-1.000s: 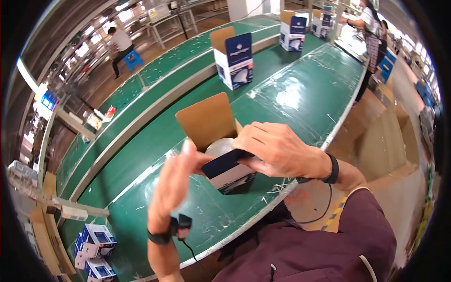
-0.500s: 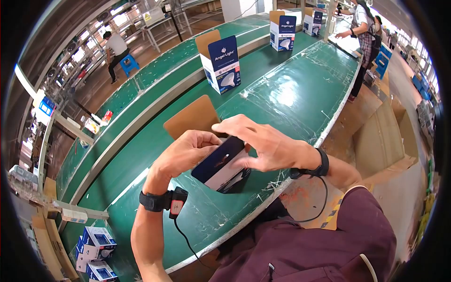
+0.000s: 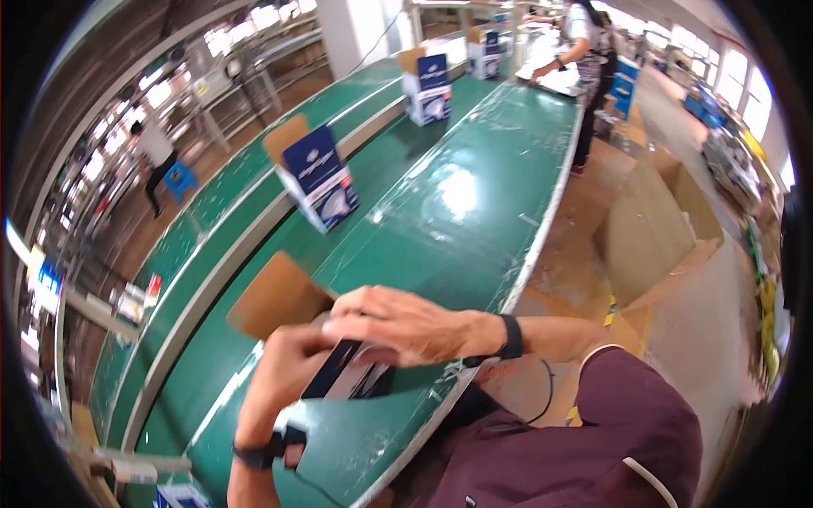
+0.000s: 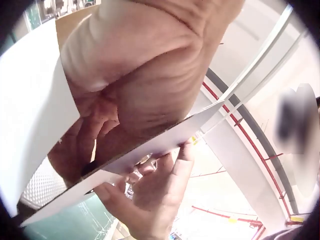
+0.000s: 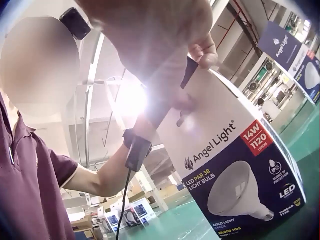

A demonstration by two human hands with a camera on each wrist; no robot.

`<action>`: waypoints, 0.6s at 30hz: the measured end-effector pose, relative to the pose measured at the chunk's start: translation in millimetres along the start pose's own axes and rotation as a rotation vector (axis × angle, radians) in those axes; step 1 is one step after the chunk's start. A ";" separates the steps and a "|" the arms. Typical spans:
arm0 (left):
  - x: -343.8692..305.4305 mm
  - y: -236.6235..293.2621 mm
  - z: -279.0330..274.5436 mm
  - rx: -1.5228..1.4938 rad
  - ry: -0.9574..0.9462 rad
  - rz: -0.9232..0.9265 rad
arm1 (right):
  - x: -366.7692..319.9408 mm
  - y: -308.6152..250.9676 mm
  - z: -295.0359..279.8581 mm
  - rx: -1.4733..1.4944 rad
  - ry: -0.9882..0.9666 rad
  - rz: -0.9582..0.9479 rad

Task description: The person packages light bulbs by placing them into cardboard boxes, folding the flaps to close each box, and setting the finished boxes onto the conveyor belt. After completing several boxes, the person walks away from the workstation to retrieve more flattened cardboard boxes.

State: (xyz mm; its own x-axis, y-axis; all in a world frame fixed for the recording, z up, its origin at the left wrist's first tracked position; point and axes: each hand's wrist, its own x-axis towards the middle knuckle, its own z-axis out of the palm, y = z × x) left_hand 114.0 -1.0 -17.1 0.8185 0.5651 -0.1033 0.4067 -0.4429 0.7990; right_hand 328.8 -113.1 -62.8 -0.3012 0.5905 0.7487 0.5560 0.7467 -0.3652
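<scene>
looks like box (image 5: pixel 205 145) top work; left hand (image 3: pixel 286 362), right hand (image 3: pixel 402 328) bent at navy flap (image 3: pixel 331 371), can't tell grip; next needs fingers clear.

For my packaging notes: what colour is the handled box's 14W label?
The label is red, clearest in the right wrist view.

**Jammed at the mouth, roomier on the right!**

Over the bulb box (image 3: pixel 339 377), the left hand (image 3: pixel 284 368) and right hand (image 3: pixel 406 326) crowd the opening, while a raised brown flap (image 3: pixel 275 296) blocks its far side. Right of the box, there's a lane along the green worktop (image 3: pixel 440 245)! Beyond it, a second box (image 3: pixel 322 178) stands in the way.
</scene>
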 end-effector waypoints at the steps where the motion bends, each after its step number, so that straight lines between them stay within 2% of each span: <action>1: -16.5 6.7 -15.6 0.137 0.066 0.009 | 2.7 1.2 -3.7 0.029 0.045 -0.044; 3: -54.6 -6.1 -44.1 -0.070 0.446 -0.035 | 5.0 1.3 -1.7 0.128 0.139 -0.077; 4: -69.7 -11.5 -70.0 0.298 0.674 -0.072 | 7.2 2.7 1.2 0.219 0.127 -0.004; 5: -77.4 -36.9 -77.5 0.760 1.090 -0.024 | 10.1 2.7 7.6 0.325 0.112 0.068; 6: -84.6 -31.4 -72.9 0.799 1.119 0.094 | 16.7 3.8 13.3 0.434 0.087 0.126; 8: -93.7 -11.4 -54.0 0.856 1.198 0.354 | 32.7 6.4 21.9 0.402 0.162 0.114; 10: -100.8 29.8 11.3 0.980 0.790 0.314 | 34.6 13.6 37.8 0.369 0.153 0.160; 12: -94.2 45.6 62.9 1.065 0.523 0.170 | 29.7 26.6 55.4 0.291 0.171 0.131; 14: -75.8 11.2 74.2 1.000 0.521 0.140 | 25.7 23.0 53.5 0.124 0.017 0.048; 16: -69.8 4.5 76.3 0.868 0.567 0.175 | 18.4 32.5 62.6 0.092 0.040 -0.135; 18: -65.4 5.5 78.6 0.850 0.531 0.243 | 15.5 23.6 42.7 -0.323 -0.286 -0.290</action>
State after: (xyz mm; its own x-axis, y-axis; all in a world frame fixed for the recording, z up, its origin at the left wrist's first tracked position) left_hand 94.7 -95.1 -52.6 0.7162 0.5375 0.4452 0.5753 -0.8158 0.0596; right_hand 304.1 -73.3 -83.4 -0.6531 0.4670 0.5961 0.6151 0.7863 0.0578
